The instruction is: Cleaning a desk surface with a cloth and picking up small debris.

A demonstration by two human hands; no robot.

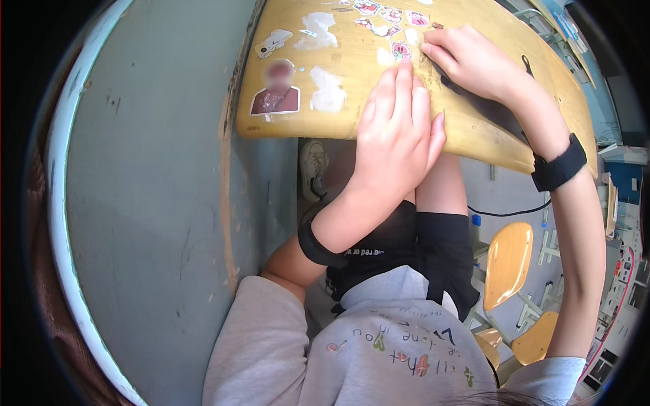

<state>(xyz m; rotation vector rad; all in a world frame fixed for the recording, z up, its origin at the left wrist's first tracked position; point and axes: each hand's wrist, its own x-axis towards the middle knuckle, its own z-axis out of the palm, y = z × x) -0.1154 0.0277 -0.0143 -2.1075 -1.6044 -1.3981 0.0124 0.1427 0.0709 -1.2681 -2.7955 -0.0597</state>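
My left hand (398,114) lies flat at the front of the yellow wooden desktop (284,124), its fingers stretched out. A fingertip touches the lower edge of a pink pig sticker (400,49). To the right, my right hand (469,63) is curled, thumb and forefinger close together beside a white patch (412,36) of sticker residue. Whether anything thin is pinched there, I cannot tell. More cartoon stickers, including a pink pig face (417,19), lie just beyond the fingers. Under my right forearm is a dark, flat object (492,109), partly hidden.
A grey-blue wall (147,203) borders the desk on the left. A white animal sticker (273,43), a portrait sticker (275,99) and white residue patches (327,89) mark the desktop's left part. Wooden chairs (508,266) stand at the right. A black cable (508,214) hangs near my right forearm.
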